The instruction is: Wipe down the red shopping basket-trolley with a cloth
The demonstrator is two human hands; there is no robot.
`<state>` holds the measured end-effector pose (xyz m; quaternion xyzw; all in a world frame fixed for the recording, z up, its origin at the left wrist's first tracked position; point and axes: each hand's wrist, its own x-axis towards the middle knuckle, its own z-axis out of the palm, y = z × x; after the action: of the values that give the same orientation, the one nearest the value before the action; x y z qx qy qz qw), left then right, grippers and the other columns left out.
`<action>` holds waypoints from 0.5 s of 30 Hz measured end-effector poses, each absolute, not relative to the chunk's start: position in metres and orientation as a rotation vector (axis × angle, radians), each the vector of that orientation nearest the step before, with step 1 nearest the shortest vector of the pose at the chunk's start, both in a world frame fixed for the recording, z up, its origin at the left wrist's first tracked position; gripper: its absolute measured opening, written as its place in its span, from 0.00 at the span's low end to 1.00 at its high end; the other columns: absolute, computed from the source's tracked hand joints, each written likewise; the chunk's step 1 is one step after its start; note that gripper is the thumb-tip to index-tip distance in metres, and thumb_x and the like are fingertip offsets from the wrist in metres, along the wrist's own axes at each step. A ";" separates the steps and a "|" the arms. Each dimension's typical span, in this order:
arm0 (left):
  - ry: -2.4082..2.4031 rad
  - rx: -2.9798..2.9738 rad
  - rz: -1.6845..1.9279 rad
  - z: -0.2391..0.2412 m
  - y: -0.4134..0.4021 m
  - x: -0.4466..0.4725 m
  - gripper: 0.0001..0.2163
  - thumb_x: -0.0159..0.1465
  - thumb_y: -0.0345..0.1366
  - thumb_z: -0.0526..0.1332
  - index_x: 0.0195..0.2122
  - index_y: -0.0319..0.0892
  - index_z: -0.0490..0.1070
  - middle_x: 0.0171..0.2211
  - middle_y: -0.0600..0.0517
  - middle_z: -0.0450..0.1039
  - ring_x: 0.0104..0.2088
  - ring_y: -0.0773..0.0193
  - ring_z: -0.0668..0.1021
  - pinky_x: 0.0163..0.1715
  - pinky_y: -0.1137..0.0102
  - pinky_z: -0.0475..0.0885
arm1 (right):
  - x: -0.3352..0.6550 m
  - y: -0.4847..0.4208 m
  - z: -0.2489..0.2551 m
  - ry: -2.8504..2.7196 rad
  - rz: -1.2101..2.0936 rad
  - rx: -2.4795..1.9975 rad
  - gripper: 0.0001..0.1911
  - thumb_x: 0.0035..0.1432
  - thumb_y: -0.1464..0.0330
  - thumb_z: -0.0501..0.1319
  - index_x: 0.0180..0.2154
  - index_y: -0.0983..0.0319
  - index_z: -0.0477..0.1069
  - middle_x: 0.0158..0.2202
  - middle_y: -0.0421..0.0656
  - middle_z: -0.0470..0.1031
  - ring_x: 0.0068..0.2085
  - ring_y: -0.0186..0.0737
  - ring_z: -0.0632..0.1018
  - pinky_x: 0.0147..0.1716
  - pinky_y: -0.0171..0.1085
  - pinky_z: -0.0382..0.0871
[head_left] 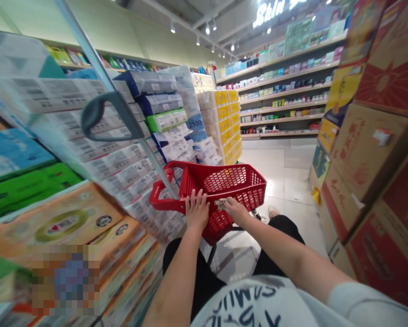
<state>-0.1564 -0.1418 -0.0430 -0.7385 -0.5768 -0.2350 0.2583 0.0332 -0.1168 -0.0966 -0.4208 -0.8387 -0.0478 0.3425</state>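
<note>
A red plastic shopping basket (248,184) on a wheeled frame stands in front of me in a store aisle. My left hand (196,211) grips the basket's near rim, fingers curled over the edge. My right hand (235,210) rests on the same rim a little to the right, closed on a small pale crumpled thing I cannot make out. A grey telescopic pull handle (101,111) rises from the basket's left side up toward the camera.
Stacked tissue and paper packs (122,168) fill the left side close to the basket. Tall piles of red and brown cartons (377,150) line the right. The tiled floor (285,172) runs ahead to shelves (285,95) of goods.
</note>
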 end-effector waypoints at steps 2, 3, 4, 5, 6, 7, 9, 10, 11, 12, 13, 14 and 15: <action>-1.575 -1.983 -0.643 -0.043 -0.142 -0.155 0.18 0.68 0.39 0.52 0.57 0.42 0.68 0.62 0.48 0.62 0.67 0.48 0.52 0.65 0.48 0.46 | 0.029 -0.115 -0.094 -2.143 -0.128 -1.035 0.17 0.65 0.74 0.53 0.53 0.63 0.68 0.51 0.49 0.70 0.53 0.40 0.71 0.53 0.39 0.68; -1.581 -1.969 -0.649 -0.043 -0.142 -0.154 0.18 0.68 0.40 0.52 0.56 0.42 0.68 0.62 0.47 0.63 0.67 0.48 0.52 0.65 0.48 0.45 | 0.027 -0.115 -0.092 -2.139 -0.127 -1.018 0.17 0.65 0.73 0.52 0.54 0.62 0.67 0.52 0.48 0.69 0.54 0.39 0.70 0.54 0.39 0.67; -1.588 -1.954 -0.656 -0.042 -0.143 -0.153 0.18 0.68 0.40 0.52 0.56 0.42 0.68 0.61 0.47 0.64 0.67 0.47 0.53 0.65 0.47 0.45 | 0.025 -0.114 -0.091 -2.146 -0.121 -1.012 0.17 0.65 0.73 0.52 0.54 0.61 0.67 0.52 0.47 0.69 0.53 0.39 0.70 0.53 0.38 0.67; -1.595 -1.939 -0.662 -0.042 -0.144 -0.153 0.18 0.68 0.41 0.52 0.56 0.41 0.69 0.60 0.46 0.65 0.66 0.47 0.54 0.65 0.46 0.45 | 0.023 -0.115 -0.091 -2.170 -0.112 -1.025 0.17 0.65 0.74 0.52 0.53 0.60 0.68 0.50 0.47 0.70 0.51 0.39 0.71 0.51 0.38 0.68; -1.599 -1.928 -0.666 -0.042 -0.145 -0.152 0.18 0.68 0.41 0.52 0.55 0.41 0.69 0.60 0.46 0.66 0.66 0.46 0.55 0.65 0.46 0.45 | 0.021 -0.116 -0.090 -2.201 -0.102 -1.054 0.15 0.64 0.74 0.53 0.51 0.59 0.70 0.47 0.46 0.72 0.48 0.39 0.73 0.48 0.37 0.70; -1.600 -1.923 -0.668 -0.042 -0.146 -0.153 0.18 0.68 0.41 0.51 0.56 0.41 0.69 0.60 0.46 0.66 0.66 0.46 0.56 0.65 0.46 0.45 | 0.019 -0.118 -0.091 -2.237 -0.091 -1.094 0.14 0.64 0.74 0.53 0.48 0.59 0.71 0.45 0.45 0.73 0.45 0.39 0.74 0.45 0.36 0.71; -1.589 -1.940 -0.670 -0.042 -0.148 -0.154 0.19 0.69 0.40 0.51 0.57 0.41 0.67 0.61 0.46 0.65 0.66 0.46 0.56 0.65 0.46 0.46 | 0.016 -0.121 -0.091 -2.286 -0.081 -1.167 0.12 0.63 0.74 0.54 0.45 0.60 0.72 0.41 0.45 0.73 0.42 0.38 0.74 0.40 0.34 0.70; -1.580 -1.956 -0.672 -0.042 -0.149 -0.155 0.19 0.69 0.39 0.51 0.58 0.42 0.66 0.61 0.46 0.63 0.66 0.47 0.55 0.65 0.46 0.47 | 0.016 -0.122 -0.091 -2.299 -0.088 -1.185 0.12 0.64 0.74 0.54 0.45 0.60 0.72 0.41 0.45 0.73 0.42 0.38 0.74 0.40 0.33 0.70; -1.573 -1.968 -0.676 -0.042 -0.149 -0.156 0.20 0.68 0.39 0.51 0.60 0.42 0.65 0.62 0.46 0.62 0.66 0.47 0.54 0.65 0.46 0.47 | 0.016 -0.122 -0.091 -2.305 -0.100 -1.186 0.12 0.65 0.73 0.53 0.45 0.61 0.72 0.42 0.45 0.73 0.42 0.38 0.74 0.41 0.34 0.69; -1.572 -1.970 -0.683 -0.043 -0.150 -0.157 0.20 0.68 0.38 0.51 0.61 0.42 0.63 0.63 0.46 0.60 0.67 0.47 0.53 0.65 0.45 0.47 | 0.017 -0.123 -0.092 -2.303 -0.113 -1.173 0.12 0.65 0.72 0.52 0.45 0.60 0.72 0.43 0.46 0.72 0.43 0.38 0.74 0.43 0.34 0.69; -1.577 -1.959 -0.695 -0.044 -0.150 -0.157 0.21 0.68 0.37 0.52 0.62 0.42 0.62 0.64 0.45 0.59 0.67 0.46 0.51 0.65 0.44 0.48 | 0.019 -0.123 -0.092 -2.304 -0.126 -1.158 0.12 0.66 0.71 0.52 0.46 0.60 0.72 0.44 0.46 0.72 0.44 0.38 0.74 0.44 0.34 0.68; -1.584 -1.939 -0.712 -0.047 -0.151 -0.156 0.22 0.67 0.37 0.52 0.63 0.41 0.60 0.65 0.44 0.57 0.68 0.45 0.50 0.64 0.44 0.48 | 0.021 -0.122 -0.094 -2.315 -0.131 -1.158 0.12 0.65 0.71 0.53 0.46 0.60 0.72 0.44 0.45 0.72 0.44 0.38 0.74 0.45 0.34 0.68; -1.591 -1.917 -0.729 -0.050 -0.153 -0.154 0.23 0.67 0.36 0.53 0.64 0.41 0.59 0.65 0.44 0.56 0.68 0.44 0.48 0.64 0.43 0.49 | 0.024 -0.122 -0.096 -2.335 -0.123 -1.183 0.11 0.64 0.71 0.54 0.45 0.60 0.72 0.43 0.45 0.73 0.43 0.38 0.74 0.44 0.34 0.68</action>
<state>-0.1542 -0.1527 -0.0499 -0.7112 -0.5902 -0.2704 0.2698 0.0240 -0.1221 -0.0958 -0.4361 -0.8611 -0.0454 0.2575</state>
